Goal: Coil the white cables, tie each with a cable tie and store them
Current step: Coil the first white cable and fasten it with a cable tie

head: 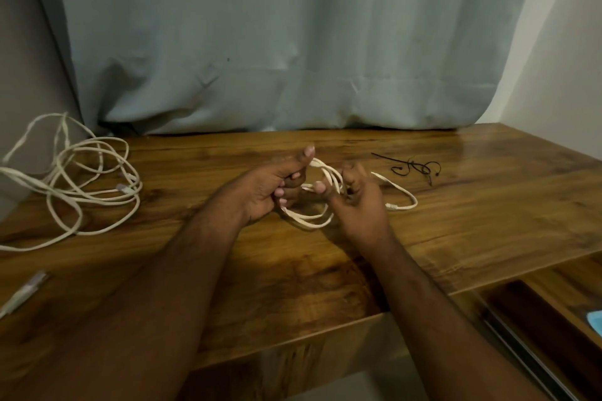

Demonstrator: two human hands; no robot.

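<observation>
Both hands are closed on the small white cable [321,192]: the loops are gripped in the curled fingers of the left hand [277,185], thumb raised, while a strand is pinched by the right hand [355,202], its grip folded round the cord. This cable is held just above the counter [456,221], near its middle. A few loops are already formed, but the coil is judged unfinished, since a free tail with its plug end [391,206] trails to the right of the hands. The coil's long axis is seen running from far-left to near-right, and the loose end is pointed back toward the hands. No tie is fitted yet; the black cable ties [413,168] are lying beyond the coil, to its right. A larger white cable [88,185] is left untidily sprawled well to the left of the coil, uncoiled. Tying and storing are judged still to be done for both.
</observation>
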